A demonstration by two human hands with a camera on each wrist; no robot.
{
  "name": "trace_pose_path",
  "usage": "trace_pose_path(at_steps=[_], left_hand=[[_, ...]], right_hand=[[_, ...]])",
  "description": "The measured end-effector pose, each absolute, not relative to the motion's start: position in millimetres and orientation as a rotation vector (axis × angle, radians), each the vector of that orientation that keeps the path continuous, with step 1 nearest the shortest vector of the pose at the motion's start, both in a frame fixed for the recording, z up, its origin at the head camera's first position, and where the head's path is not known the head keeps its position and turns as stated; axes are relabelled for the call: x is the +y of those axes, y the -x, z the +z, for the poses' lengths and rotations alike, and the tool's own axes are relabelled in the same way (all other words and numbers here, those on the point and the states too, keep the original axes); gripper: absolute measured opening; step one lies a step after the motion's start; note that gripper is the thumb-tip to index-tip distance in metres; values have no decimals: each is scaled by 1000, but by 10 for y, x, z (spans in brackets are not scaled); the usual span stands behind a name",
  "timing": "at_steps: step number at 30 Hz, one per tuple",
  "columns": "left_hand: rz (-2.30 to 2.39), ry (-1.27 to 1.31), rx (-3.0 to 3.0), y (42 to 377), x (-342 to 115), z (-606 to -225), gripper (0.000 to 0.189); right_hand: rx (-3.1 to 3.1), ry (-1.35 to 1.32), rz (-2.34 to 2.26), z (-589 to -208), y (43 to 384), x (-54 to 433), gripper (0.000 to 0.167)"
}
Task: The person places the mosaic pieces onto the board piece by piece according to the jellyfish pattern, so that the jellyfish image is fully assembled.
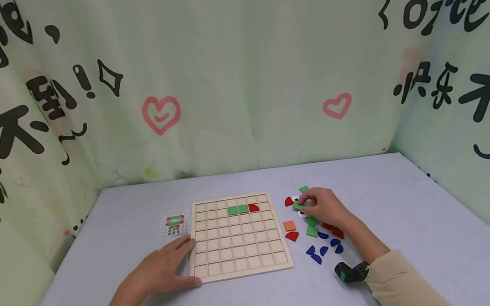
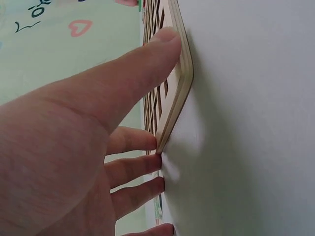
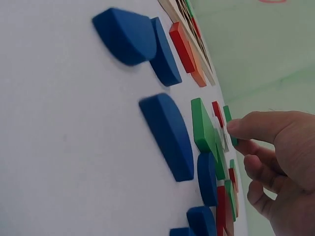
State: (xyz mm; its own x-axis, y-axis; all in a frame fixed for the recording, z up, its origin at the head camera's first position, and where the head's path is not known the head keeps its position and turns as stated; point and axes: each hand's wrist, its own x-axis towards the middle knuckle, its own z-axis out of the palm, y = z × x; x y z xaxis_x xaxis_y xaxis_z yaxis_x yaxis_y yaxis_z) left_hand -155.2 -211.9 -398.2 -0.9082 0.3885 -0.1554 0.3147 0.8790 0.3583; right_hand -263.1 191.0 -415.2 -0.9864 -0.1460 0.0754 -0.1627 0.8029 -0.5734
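Note:
A wooden grid board lies on the table, with two green squares and a red quarter-round piece in an upper row. My left hand rests at its left side, fingers extended. In the left wrist view, the thumb lies on the board's rim and fingertips touch its edge. My right hand pinches a green square block between thumb and fingers, over the loose pieces right of the board. Part of that block is hidden by the fingers.
A small printed pattern card lies left of the board. Right of it are an orange square, a red quarter-round, loose green squares and several blue half-rounds. Curtains stand behind and beside the table.

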Motion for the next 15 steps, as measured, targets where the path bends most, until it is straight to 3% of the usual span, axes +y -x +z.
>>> trace_pose_path(at_steps=[15], left_hand=[[522,-539,2782,1537,-2156,-3944,89]], right_hand=[[-2928,-432,981,-4104,2709,1611,14]])
